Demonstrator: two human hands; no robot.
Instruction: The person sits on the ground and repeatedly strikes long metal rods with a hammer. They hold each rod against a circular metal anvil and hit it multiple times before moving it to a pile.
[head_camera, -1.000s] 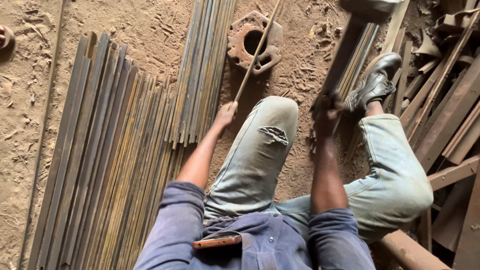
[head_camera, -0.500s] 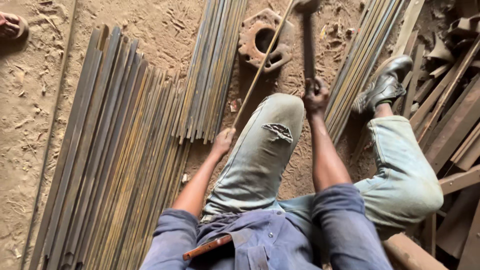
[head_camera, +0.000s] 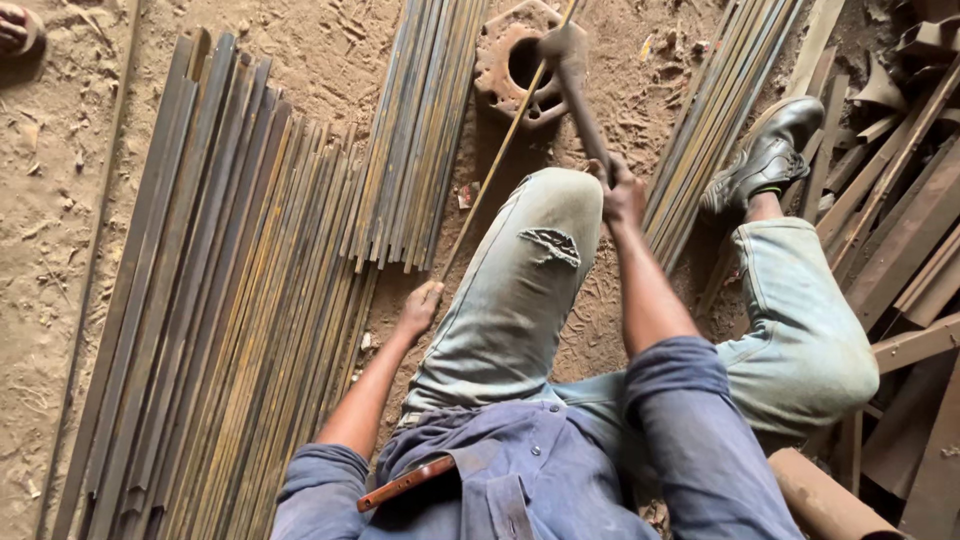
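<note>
Hammer (head_camera: 572, 75) gripped in right hand (head_camera: 622, 190); left hand (head_camera: 420, 305) pins rod (head_camera: 500, 160).

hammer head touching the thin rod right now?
Touching. The head view shows the hammer head down on the thin rod where it crosses the round metal block, with no gap visible; right hand grips the handle.

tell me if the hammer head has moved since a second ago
Yes. The hammer in the right hand has come down from the top edge onto the thin rod over the rusty ring.
</note>
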